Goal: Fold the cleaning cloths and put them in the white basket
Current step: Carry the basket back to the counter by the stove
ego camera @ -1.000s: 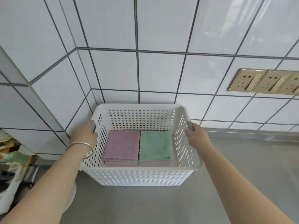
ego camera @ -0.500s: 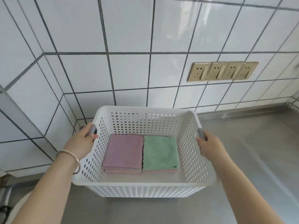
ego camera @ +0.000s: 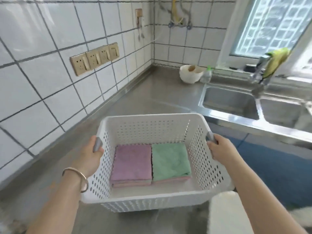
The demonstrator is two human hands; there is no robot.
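Note:
The white perforated basket (ego camera: 152, 125) is held up over the steel counter's front edge. My left hand (ego camera: 89, 157) grips its grey left handle, and my right hand (ego camera: 221, 149) grips the grey right handle. Inside lie two stacks of folded cleaning cloths side by side. A purple cloth (ego camera: 132, 162) tops the left stack and a green cloth (ego camera: 170, 159) tops the right one, with pink layers showing beneath both.
The steel counter (ego camera: 152, 92) runs along the tiled wall with gold sockets (ego camera: 94, 58). A double sink (ego camera: 236, 102) with a tap and a yellow-green rag (ego camera: 276, 59) lies to the right. A white bowl (ego camera: 190, 73) and a small bottle stand in the far corner.
The basket has swung right, away from the wall, with both hands still on its handles. The view now takes in the sink and the window.

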